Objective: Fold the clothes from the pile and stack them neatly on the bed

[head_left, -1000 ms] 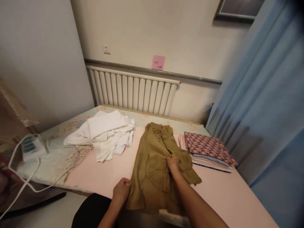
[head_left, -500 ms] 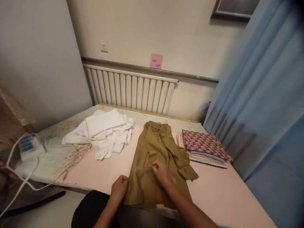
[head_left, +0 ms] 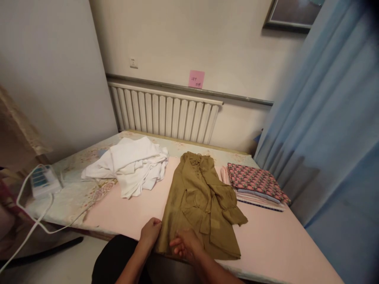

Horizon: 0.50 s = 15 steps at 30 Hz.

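Observation:
An olive-green dress [head_left: 198, 197] lies on the table with its gathered neck end away from me. One ruffled sleeve is folded across its front and sticks out at the right. My left hand [head_left: 150, 232] is closed on the dress's left edge close to the hem, thumb and fingers pinched together. Over the lower part of the dress hovers my right hand [head_left: 186, 242], its fingers loosely bent and apart, with no cloth visible in them. Whether it touches the fabric, I cannot tell.
White clothes [head_left: 133, 161] lie crumpled at the left. A stack of folded cloth topped by a patterned pink piece [head_left: 256, 181] sits at the right. A power strip [head_left: 44, 183] with white cords rests at the table's left end. Blue curtains [head_left: 322, 130] hang at the right.
My right hand has come down from the middle of the dress towards the hem, and its fingers have loosened. The left hand stays at the left edge.

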### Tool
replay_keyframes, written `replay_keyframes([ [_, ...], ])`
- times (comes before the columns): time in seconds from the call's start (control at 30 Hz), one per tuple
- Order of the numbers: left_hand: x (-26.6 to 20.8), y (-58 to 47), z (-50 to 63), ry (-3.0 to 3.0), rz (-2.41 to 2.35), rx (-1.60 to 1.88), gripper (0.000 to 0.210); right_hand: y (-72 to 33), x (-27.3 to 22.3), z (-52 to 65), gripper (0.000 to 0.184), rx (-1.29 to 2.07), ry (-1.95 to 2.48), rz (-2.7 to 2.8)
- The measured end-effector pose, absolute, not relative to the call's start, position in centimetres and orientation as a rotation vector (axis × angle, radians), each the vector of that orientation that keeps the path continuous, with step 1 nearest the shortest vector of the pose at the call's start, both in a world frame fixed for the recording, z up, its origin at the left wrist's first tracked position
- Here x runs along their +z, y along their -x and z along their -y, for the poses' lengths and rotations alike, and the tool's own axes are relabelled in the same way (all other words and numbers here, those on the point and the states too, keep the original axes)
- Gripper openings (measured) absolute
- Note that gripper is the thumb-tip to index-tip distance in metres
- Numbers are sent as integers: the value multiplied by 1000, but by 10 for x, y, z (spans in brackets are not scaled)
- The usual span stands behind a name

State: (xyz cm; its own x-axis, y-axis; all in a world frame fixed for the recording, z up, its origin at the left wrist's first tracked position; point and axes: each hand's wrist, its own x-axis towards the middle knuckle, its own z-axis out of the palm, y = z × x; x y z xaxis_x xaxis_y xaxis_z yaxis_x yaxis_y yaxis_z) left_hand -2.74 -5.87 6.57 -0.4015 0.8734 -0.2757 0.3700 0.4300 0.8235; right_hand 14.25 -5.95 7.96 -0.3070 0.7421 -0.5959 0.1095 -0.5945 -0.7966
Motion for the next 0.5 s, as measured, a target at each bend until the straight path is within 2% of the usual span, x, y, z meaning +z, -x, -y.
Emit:
replay_keyframes([
  [0.17,64,26,60,-964,-1851,950,7,-138,83,56,15,1855,1636,1051],
  [0.33,69,16,67,-869,-1633,967,17,-136,86,52,7,1757,1661,1103],
  [0.5,81,4,73,-528,-1163,1023,14,-136,86,50,6,1699,1715,1135],
])
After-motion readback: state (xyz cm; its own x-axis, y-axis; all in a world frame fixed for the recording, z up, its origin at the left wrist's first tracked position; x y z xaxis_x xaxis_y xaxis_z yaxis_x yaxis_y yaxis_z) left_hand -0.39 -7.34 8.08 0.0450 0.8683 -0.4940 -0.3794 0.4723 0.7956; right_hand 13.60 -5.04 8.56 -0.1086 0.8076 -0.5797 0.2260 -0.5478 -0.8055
